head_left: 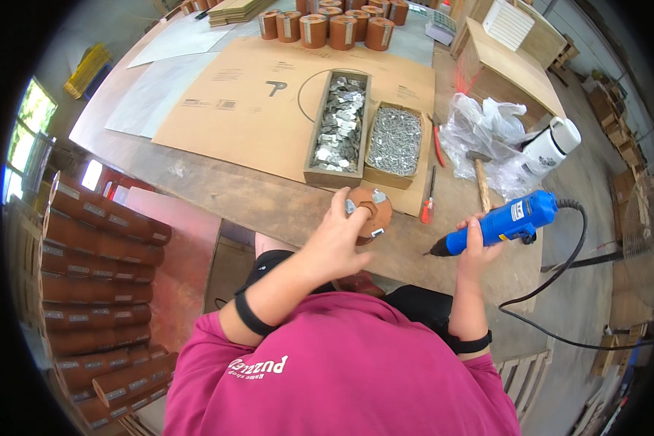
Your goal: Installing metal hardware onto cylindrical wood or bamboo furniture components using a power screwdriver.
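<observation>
My left hand (333, 240) is closed on a brown cylindrical block (376, 207) at the table's near edge. Small silver metal clips sit on the block's round face and rim. In my right hand (475, 245) is a blue electric screwdriver (512, 219), held by its body with the dark tip pointing left toward the tabletop. The tip is apart from the block. Beyond my left hand lie a wooden box of metal clips (338, 123) and a carton of screws (394, 142).
A red-handled screwdriver (429, 203), red-handled pliers (439, 149) and a hammer (481, 178) lie on the right, near a plastic bag (487, 131) and white flask (552, 145). Brown cylinders (341, 30) stand at the back; longer ones (98, 254) are stacked left. The screwdriver's cord (578, 251) trails right.
</observation>
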Demonstrator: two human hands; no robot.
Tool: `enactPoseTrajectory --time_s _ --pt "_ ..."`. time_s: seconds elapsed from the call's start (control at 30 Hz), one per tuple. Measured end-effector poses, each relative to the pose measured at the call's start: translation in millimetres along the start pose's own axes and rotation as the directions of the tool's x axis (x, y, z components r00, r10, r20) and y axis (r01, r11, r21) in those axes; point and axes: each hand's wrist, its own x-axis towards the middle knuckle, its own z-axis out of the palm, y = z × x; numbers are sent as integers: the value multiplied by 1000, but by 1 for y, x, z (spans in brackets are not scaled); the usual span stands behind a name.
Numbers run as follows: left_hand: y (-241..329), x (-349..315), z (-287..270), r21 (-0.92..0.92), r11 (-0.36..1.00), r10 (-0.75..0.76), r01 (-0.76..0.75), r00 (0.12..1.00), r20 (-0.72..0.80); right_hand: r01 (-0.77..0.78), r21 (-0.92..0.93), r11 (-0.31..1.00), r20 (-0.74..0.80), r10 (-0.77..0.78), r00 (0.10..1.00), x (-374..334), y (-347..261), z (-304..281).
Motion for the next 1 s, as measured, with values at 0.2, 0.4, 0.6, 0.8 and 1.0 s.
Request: enactPoseTrajectory --time_s 0.2,0.4,0.6,0.8,1.0 --pt "-8 15 14 -223 974 28 -44 997 -71 24 -29 999 11 -23 1000 3 4 -3" --pt "-17 24 8 -226 974 45 -33 998 52 -3 -13 1000 13 3 1000 2 5 0" --pt "-40 54 -19 -332 927 205 -174 977 60 18 -66 998 11 -17 1000 4 2 3" --pt "-77 116 -35 377 925 -103 45 986 134 6 -61 998 43 -3 999 5 10 0" --pt "-90 137 -26 593 804 -271 46 916 296 25 -120 992 58 -19 998 3 9 2"
